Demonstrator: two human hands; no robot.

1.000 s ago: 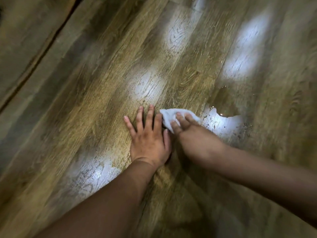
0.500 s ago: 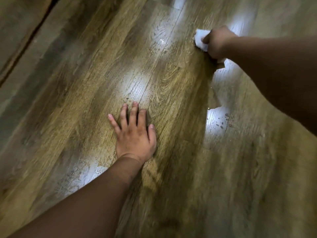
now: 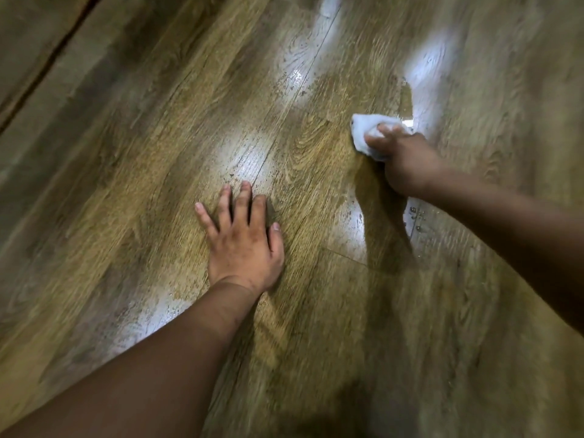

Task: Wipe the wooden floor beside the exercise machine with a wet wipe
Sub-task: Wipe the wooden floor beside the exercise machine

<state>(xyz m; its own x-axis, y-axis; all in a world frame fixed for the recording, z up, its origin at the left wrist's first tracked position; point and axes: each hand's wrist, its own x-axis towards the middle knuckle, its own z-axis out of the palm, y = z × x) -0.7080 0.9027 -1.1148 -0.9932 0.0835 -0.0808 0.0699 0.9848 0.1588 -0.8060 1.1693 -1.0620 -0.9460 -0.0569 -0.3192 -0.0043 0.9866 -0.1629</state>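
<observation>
The wooden floor [image 3: 151, 191] fills the view, its brown planks running diagonally. My left hand [image 3: 243, 245] lies flat on the boards at the centre, fingers straight and spread. To the upper right, my right hand [image 3: 404, 162] grips a crumpled white wet wipe [image 3: 368, 131] and presses it on the floor. Part of the wipe is hidden under my fingers. The exercise machine is not in view.
Wet, shiny streaks [image 3: 240, 159] and water droplets [image 3: 415, 216] cover the planks between and beyond my hands. A dark seam [image 3: 47, 67] runs along the upper left corner.
My right hand swept the wipe away to the far upper right, then drew it back toward me. My left hand stayed flat in the same place.
</observation>
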